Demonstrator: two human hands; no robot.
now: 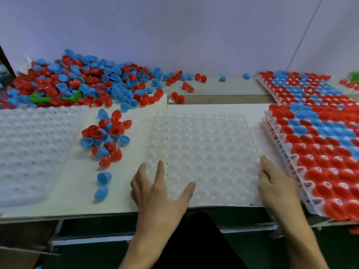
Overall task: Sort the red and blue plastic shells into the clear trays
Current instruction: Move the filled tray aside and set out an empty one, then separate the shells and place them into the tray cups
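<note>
At nine o'clock an upturned clear tray (29, 152) lies on the white tabletop (77, 195), with a big heap of red and blue shells (77, 80) behind it at ten o'clock and a smaller loose cluster of shells (105, 135) just beside its right edge. In the middle an unfilled clear tray (206, 152) sits flat; the left hand (157, 193) rests on its near left corner with fingers spread, and the right hand (275, 183) touches its right edge, fingers fairly straight. At three o'clock stacked trays filled with shells (318, 152) stand just beside that hand.
</note>
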